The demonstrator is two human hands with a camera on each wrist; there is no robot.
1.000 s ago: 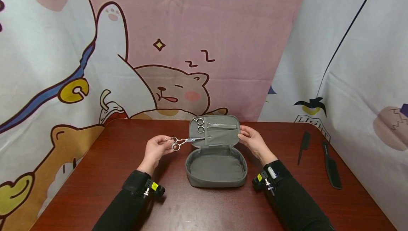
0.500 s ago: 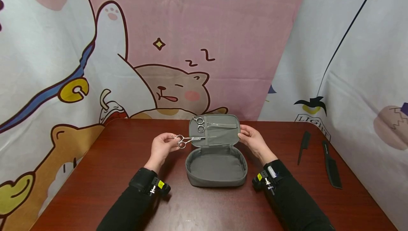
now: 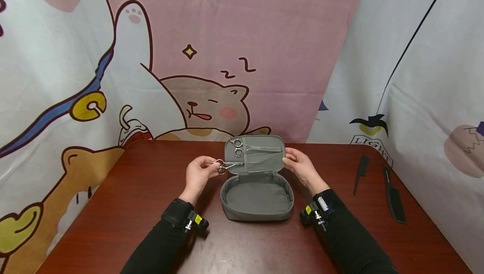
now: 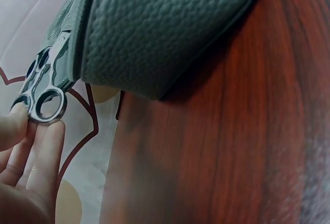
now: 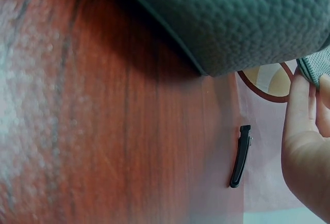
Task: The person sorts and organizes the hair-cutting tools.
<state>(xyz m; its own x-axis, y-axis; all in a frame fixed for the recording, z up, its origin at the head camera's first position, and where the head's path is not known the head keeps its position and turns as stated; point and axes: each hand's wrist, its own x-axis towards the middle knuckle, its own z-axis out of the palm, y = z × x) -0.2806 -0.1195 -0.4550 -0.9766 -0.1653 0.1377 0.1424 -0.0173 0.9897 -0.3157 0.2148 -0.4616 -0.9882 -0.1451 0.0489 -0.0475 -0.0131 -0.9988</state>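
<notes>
An open grey case [image 3: 257, 213] stands on the dark red table, its lid [image 3: 264, 162] raised toward the back. One pair of silver scissors [image 3: 242, 148] is tucked in the lid's upper pocket. My left hand [image 3: 199, 173] pinches the finger rings of a second pair of scissors [image 3: 228, 165], whose blades lie inside the lid's lower pocket. In the left wrist view the rings [image 4: 44, 102] sit between my fingertips beside the case [image 4: 154, 33]. My right hand [image 3: 298, 165] holds the lid's right edge; its fingers [image 5: 304, 110] grip the grey fabric [image 5: 315, 66] in the right wrist view.
Two black combs [image 3: 361, 174] [image 3: 394, 196] lie on the table [image 3: 113, 206] at the right. A black hair clip [image 5: 240, 156] lies near the case in the right wrist view. Cartoon-printed curtains hang behind and to the right.
My left hand has moved right, sliding the second scissors' blades deeper into the lid's lower pocket. The right hand has stayed on the lid.
</notes>
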